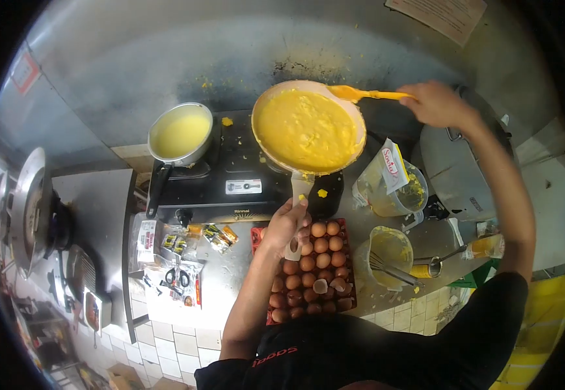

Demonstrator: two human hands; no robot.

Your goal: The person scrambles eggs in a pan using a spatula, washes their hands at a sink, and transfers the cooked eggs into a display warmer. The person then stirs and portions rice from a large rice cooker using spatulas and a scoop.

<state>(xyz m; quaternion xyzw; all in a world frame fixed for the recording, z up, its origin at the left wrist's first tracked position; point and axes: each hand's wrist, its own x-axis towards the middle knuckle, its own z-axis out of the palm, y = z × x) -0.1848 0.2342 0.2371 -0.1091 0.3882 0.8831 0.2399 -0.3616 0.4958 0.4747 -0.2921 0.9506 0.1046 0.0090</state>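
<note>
Closest in, below the pan (359,127): black shirt (360,344). Beneath the pan and out to its left: black stove (243,208). Between pan and shirt: red tray (256,237) of brown eggs (321,246), with broken shells (321,286) among them. Pan itself: full of lumpy yellow mixture (305,130); cannot tell if resting or lifted. Left of the pan: saucepan (181,158) of pale yellow liquid (181,135). Lower right of the pan: jug (376,201) with printed packet (394,168) at its mouth; farther down, second jug (393,244). On the pan's handle: left hand (285,224), fingers closed around it. Right of the pan: right hand (435,104), slightly blurred, fingers curled around the end of an orange spatula (367,94), blade at the pan's upper-right rim. Just below the pan: small yellow scrap (322,193).
</note>
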